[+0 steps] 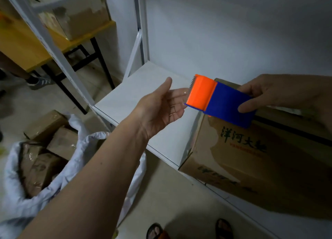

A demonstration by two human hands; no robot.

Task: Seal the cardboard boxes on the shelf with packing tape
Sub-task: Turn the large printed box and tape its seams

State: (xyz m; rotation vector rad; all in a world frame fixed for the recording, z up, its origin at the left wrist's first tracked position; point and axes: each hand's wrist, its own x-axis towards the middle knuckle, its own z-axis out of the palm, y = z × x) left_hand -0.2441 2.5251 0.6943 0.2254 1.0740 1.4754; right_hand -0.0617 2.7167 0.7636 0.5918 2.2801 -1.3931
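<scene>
- A cardboard box (255, 159) with green lettering sits on the white shelf (143, 95), at its right side, one front corner jutting a little past the shelf edge.
- Above the box's near top corner hangs a tape dispenser (220, 101), blue in the body and orange at the toothed cutting end, which points left.
- The right hand (280, 95) grips the blue end, thumb on top and fingers curled beneath.
- The left hand (161, 106) reaches in palm up, fingers loose and spread, holding nothing; its fingertips are right at the orange end, and I cannot tell whether they touch it.
- Shiny clear tape shows down the box's left side.
- On the floor to the left, a white sack (53, 176) holds several taped brown parcels (41, 163).
- Farther back stands a yellow-topped table (32, 48) with black legs, and another box (84, 21) rests on it.
- Someone's sandalled feet (190, 229) show at the bottom.
</scene>
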